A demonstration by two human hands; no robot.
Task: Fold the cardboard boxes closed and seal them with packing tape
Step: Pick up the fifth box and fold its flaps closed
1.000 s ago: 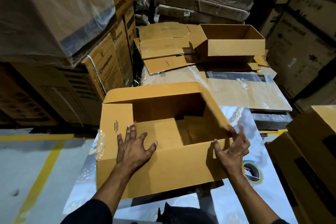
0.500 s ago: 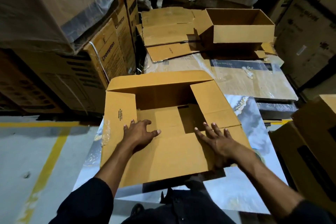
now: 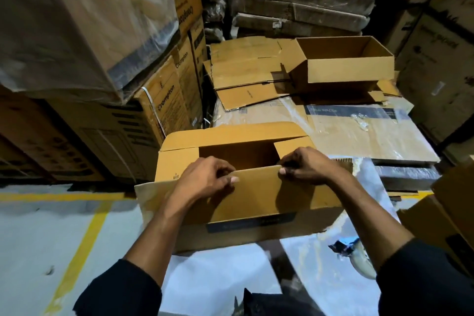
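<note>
The open-topped tan corrugated cardboard box (image 3: 230,187) sat on a surface wrapped in shiny clear plastic (image 3: 218,277), its near long flap (image 3: 256,192) raised and leaning inward over the opening, while the far long flap (image 3: 230,136) and the two short end flaps stood partly open. The left hand (image 3: 205,182) pinched the top edge of that near flap toward the box's left end, thumb on the outer face and fingers curled over the edge; the right hand (image 3: 305,165) pinched the same edge toward the box's right end, close against the right end flap (image 3: 292,147). The likeliest trouble, as I judged it, was order: if the near flap came down before the end flaps were tucked under, the right end flap could jam against it or crease, leaving a bulged seam that tape would bridge poorly. The box could also skid on the slick plastic under an uneven push. A roll of tape (image 3: 359,259), blurred, lay near the box's right front corner, below the right forearm. Beyond the box's far side lay flattened cartons (image 3: 246,72) and another open tan box (image 3: 343,61).
</note>
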